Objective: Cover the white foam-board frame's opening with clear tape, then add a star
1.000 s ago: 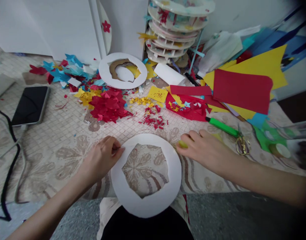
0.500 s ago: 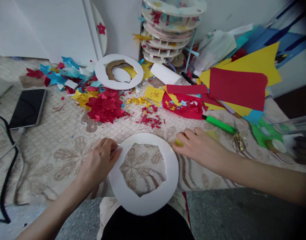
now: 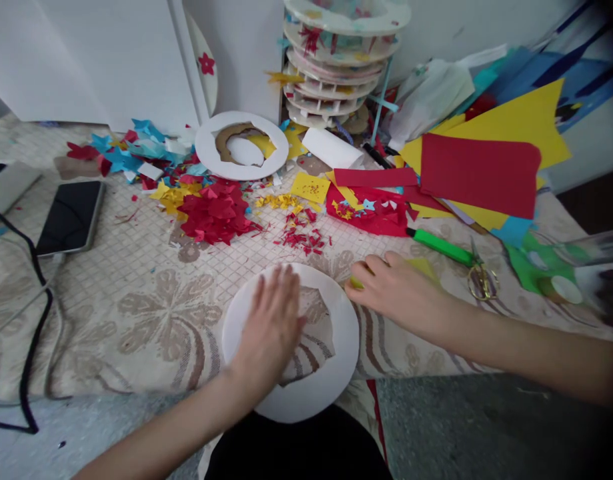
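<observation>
The white ring (image 3: 346, 327) overhangs the front edge of the tabletop (image 3: 101, 293) and could tip or bend if pressed there, while the left hand (image 3: 272, 327) is flat over its left side, fingers straight and nearly together, and the right hand (image 3: 386, 288) curls its fingers around a yellow object (image 3: 356, 283) beside the ring.

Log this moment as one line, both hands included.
left hand: open over white ring, contact unclear | right hand: curled around yellow piece beside ring | scissors: lying right of right hand
</observation>
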`<state>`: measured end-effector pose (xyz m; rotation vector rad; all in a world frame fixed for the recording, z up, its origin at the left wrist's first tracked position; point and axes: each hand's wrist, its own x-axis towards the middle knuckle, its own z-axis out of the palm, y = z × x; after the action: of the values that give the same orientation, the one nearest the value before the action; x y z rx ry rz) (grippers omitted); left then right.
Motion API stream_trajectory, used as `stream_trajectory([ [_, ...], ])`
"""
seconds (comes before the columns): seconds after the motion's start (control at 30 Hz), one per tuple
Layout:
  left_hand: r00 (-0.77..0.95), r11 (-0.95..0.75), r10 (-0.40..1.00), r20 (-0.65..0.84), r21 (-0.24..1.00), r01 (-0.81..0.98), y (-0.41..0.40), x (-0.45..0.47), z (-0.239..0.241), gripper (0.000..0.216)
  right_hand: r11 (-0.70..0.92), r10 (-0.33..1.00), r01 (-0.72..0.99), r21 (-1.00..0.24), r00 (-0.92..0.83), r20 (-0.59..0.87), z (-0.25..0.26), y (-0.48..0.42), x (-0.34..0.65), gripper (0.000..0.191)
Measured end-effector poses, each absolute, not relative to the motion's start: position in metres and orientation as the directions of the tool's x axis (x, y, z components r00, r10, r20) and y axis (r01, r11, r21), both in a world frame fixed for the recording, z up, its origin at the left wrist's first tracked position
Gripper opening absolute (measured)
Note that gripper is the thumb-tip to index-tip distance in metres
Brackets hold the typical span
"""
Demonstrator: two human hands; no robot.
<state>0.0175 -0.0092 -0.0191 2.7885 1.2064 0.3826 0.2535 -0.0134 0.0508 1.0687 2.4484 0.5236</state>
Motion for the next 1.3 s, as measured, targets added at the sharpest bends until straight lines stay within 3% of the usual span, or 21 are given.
stream_trajectory([
  [0.13, 0.783, -0.783, 0.616, 0.089, 0.181, 0.595, -0.023, 0.069, -0.037, 0.062, 0.626, 0.762, 0.599, 0.499, -0.607, -0.228, 0.052, -0.014, 0.249, 0.013],
  [0.37, 0.765, -0.752, 0.643, 0.034, 0.216, 0.623, -0.023, 0.079, -0.044, 0.086, 0.628, 0.76, 0.591, 0.506, -0.606, -0.235, 0.055, -0.015, 0.248, 0.017],
  [0.77, 0.565, -0.568, 0.823, 0.059, 0.059, 0.821, -0.011, -0.024, -0.039, 0.074, 0.643, 0.748, 0.591, 0.487, -0.623, -0.231, 0.052, -0.013, 0.254, 0.01],
  [0.9, 0.54, -0.545, 0.834, 0.114, 0.019, 0.838, -0.007, -0.026, -0.032, 0.073, 0.664, 0.734, 0.591, 0.458, -0.631, -0.251, 0.055, -0.01, 0.255, 0.018],
  [1.0, 0.619, -0.624, 0.778, 0.108, 0.009, 0.782, -0.004, -0.001, -0.022, 0.069, 0.668, 0.734, 0.602, 0.439, -0.632, -0.25, 0.057, -0.009, 0.253, 0.027],
  [1.17, 0.825, -0.825, 0.564, 0.025, 0.042, 0.563, -0.004, 0.053, -0.018, 0.062, 0.674, 0.728, 0.623, 0.398, -0.653, -0.21, 0.057, -0.008, 0.254, 0.027],
  [1.3, 0.88, -0.88, 0.472, -0.046, 0.033, 0.474, -0.004, 0.071, -0.022, 0.064, 0.708, 0.698, 0.632, 0.315, -0.696, -0.172, 0.065, -0.008, 0.267, 0.033],
])
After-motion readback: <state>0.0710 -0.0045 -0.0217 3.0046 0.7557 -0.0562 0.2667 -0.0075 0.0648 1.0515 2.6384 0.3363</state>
